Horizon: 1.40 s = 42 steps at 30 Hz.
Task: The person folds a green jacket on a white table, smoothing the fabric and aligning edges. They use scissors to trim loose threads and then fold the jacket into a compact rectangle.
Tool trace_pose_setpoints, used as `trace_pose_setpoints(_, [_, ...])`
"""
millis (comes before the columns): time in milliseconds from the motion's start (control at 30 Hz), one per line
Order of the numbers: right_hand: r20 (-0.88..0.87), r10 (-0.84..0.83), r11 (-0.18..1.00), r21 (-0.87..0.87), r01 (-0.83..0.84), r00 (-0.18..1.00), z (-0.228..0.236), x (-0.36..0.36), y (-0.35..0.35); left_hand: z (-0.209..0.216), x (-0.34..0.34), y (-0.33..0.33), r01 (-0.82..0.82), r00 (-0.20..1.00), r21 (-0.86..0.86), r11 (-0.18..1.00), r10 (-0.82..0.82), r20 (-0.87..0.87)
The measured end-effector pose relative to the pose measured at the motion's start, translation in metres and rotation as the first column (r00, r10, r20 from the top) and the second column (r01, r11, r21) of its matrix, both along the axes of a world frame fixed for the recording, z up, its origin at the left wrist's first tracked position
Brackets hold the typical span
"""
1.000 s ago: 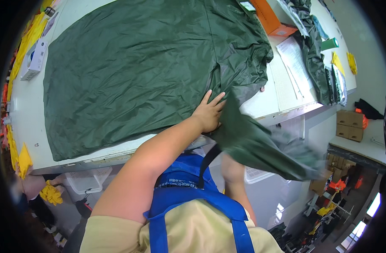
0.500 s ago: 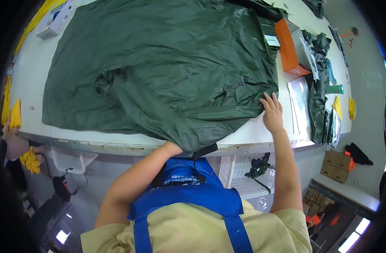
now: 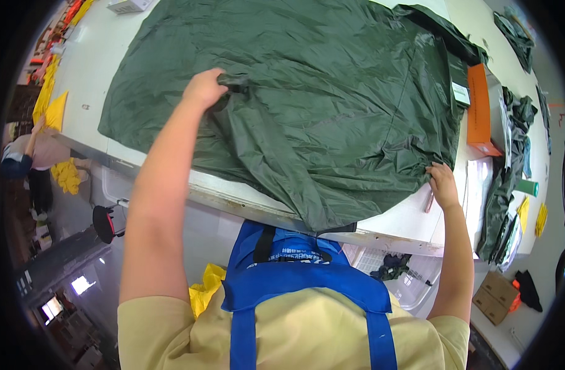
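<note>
A large dark green raincoat-like garment (image 3: 331, 80) of thin shiny cloth lies spread and creased over the white table. One of its sleeves (image 3: 267, 154) runs slantwise from the upper left down to the near table edge, where its cloth hangs slightly over. At that sleeve's upper end, my left hand (image 3: 203, 90) is closed on the cuff; the fingertips are partly hidden by cloth. My right hand (image 3: 442, 184) pinches the bunched right side of the garment, fingers bent over its edge. A thin reddish pen-like stick (image 3: 429, 202) lies beside my right hand.
An orange open box (image 3: 479, 111) stands right of the garment. Beyond it lie folded dark green pieces (image 3: 493, 209), a green roll (image 3: 527, 187) and yellow cloth (image 3: 541, 219). A white box (image 3: 128, 5) sits far left. Another person (image 3: 32, 151) works at the left.
My left hand has moved from the near table edge up and left to the sleeve's cuff and closed on it. My right hand has curled its fingers on the garment's edge. The view has shifted.
</note>
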State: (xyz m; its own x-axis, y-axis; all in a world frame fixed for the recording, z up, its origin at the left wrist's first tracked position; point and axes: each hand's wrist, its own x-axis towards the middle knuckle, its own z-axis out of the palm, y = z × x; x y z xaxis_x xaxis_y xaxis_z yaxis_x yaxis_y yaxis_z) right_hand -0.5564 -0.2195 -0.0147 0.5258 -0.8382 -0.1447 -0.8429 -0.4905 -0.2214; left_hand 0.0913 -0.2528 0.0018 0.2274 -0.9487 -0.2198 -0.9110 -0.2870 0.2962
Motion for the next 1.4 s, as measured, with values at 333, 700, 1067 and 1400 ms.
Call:
trace_pose_setpoints(333, [-0.39,-0.363,0.931,-0.118,0.345,0.846,-0.014,0.033,-0.029,0.0,0.164,0.129,-0.576,0.286,-0.028,0.817,0.17,-0.943])
trace_pose_setpoints(700, [-0.031,-0.036,0.993,0.107,0.039,0.999,-0.024,0.345,0.125,-0.038,0.208,0.122,-0.584,0.513,-0.067,0.809,0.304,-0.803])
trace_pose_setpoints(1067, [0.76,-0.627,0.749,0.649,-0.134,0.171,0.136,0.466,0.087,0.108,0.05,0.151,-0.017,0.677,-0.825,0.565,-0.6,-0.425])
trace_pose_setpoints(1400, [0.685,-0.728,0.684,0.722,-0.109,-0.026,0.181,0.483,0.121,0.103,0.033,0.182,-0.03,0.481,-0.939,0.342,-0.819,-0.314])
